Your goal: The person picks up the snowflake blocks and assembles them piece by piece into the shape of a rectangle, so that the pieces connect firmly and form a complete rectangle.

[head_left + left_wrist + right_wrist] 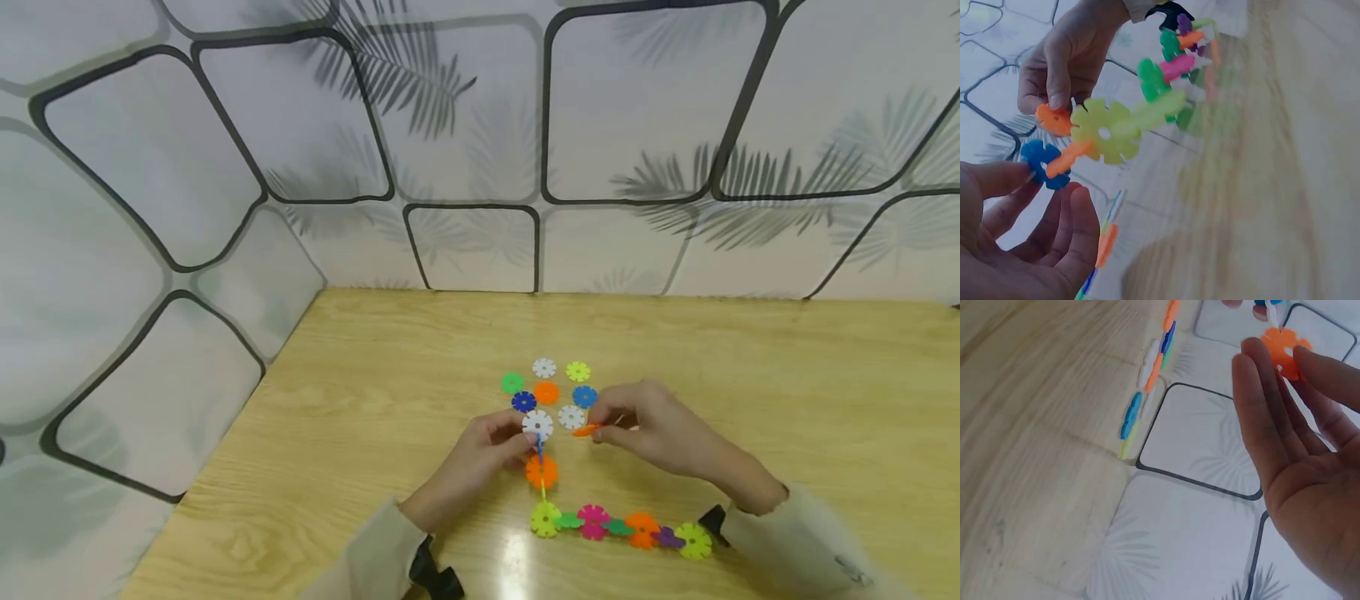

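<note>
Assembly is standing at a partial stage, as I am judging it. On the light wood-grain tabletop [750, 375], a chain of notched, flower-shaped, apparently plastic discs is forming an L.

Completed section: the lower run is extending toward the person's right sleeve [802, 542] in this order: yellow-green corner disc [546, 518], first green disc [568, 521], magenta disc [593, 522], second green disc [618, 527], orange row disc [643, 530], purple disc [667, 537], yellow end disc [694, 541]. The upper run is leading away from the person: an edge-on yellow disc [543, 490], an orange link disc [542, 472], an edge-on blue disc [1035, 152] and, at the top, a white disc [537, 424]. The left fingers are partly hiding this last joint, so I am not confirming its seating.

Hand states: the left hand [480, 458] is pinching the blue disc between thumb and fingers. The right hand [651, 425] is pinching a loose orange disc [1285, 344], edge-on in the head view, near the white disc; by that view, it is remaining unjoined.

Outstanding parts: seven loose discs, including a lime-yellow disc [578, 372] and a dark-blue disc [524, 402], are lying beyond the hands, unconnected.
</note>
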Demonstrator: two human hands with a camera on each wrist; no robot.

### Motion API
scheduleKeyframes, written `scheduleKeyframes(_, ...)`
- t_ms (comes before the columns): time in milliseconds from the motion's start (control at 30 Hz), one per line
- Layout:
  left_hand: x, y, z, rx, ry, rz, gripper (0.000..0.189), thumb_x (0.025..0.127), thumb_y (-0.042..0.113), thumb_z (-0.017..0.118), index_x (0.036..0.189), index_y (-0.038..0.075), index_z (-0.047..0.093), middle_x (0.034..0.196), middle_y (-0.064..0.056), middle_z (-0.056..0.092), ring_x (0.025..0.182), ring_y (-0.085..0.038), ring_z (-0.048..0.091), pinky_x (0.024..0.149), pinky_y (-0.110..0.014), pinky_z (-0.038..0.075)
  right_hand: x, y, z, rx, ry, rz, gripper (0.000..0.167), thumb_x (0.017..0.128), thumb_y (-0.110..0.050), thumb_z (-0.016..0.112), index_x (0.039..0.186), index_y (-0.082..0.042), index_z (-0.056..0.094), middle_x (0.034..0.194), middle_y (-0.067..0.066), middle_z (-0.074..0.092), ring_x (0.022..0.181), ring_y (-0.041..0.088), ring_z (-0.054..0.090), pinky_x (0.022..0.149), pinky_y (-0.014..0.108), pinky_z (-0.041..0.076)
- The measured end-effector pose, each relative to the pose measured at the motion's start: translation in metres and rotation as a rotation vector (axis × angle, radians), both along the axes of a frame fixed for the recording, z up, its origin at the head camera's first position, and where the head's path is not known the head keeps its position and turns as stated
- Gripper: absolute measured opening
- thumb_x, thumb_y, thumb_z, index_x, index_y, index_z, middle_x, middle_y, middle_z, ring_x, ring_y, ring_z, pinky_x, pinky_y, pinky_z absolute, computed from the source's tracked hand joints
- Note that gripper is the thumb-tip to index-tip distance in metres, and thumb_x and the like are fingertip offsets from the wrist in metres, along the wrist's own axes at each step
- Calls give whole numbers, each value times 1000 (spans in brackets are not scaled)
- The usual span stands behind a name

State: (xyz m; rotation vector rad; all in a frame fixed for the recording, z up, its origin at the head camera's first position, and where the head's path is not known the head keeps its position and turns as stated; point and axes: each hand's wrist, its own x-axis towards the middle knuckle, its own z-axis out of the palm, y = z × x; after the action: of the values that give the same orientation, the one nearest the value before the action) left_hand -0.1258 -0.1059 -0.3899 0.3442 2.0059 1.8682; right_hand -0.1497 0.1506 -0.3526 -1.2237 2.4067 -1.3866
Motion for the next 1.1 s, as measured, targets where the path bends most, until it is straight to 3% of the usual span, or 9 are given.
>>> scheduleKeyframes(167,0,2,4,1,-11,40,22,104,11,57,102,-10,61,87,1,65,80,-11,62,73,-29,56,4,-9,-3,-25,170,-19,19,87,12,72,87,-8,70,84,2,71,72,17,69,65,28,59)
scheduleKeyframes(333,-7,14,12,17,14,3,22,104,14,59,99,-8,60,86,0,64,76,-11,65,65,-29,57,5,-9,-3,-41,299,-81,29,80,20,73,86,-8,68,83,2,70,71,13,69,63,27,59)
scheduleKeyframes(567,-16,25,22,37,35,-41,20,104,13,58,96,-5,58,85,-2,64,72,-11,65,61,-28,58,4,-7,0,-93,308,-122,32,77,24,72,90,-5,69,87,5,72,73,11,68,64,26,59)
scheduleKeyframes(733,-9,26,23,33,56,-1,21,103,11,59,92,-8,58,80,1,65,72,-11,64,64,-27,57,7,-9,0,-134,373,-85,35,76,23,74,88,-9,68,88,5,71,75,12,69,67,23,58)
scheduleKeyframes(867,2,29,22,41,87,76,22,100,8,62,92,-13,60,79,4,64,75,-11,62,69,-25,52,12,-13,-2,-166,550,-36,11,98,-3,66,87,-7,63,84,3,68,69,11,66,66,17,55)
scheduleKeyframes(1000,10,32,23,79,72,127,22,99,6,63,88,-13,59,79,4,63,75,-11,60,70,-22,49,15,-19,-2,-165,722,-1,28,108,-20,47,88,-5,60,80,2,63,62,5,56,60,12,51)
scheduleKeyframes(1100,14,33,28,121,64,143,22,98,6,64,86,-12,59,79,1,62,74,-13,59,70,-22,49,16,-19,1,-188,729,16,29,108,-20,47,87,-4,61,83,3,65,64,9,59,63,13,52)
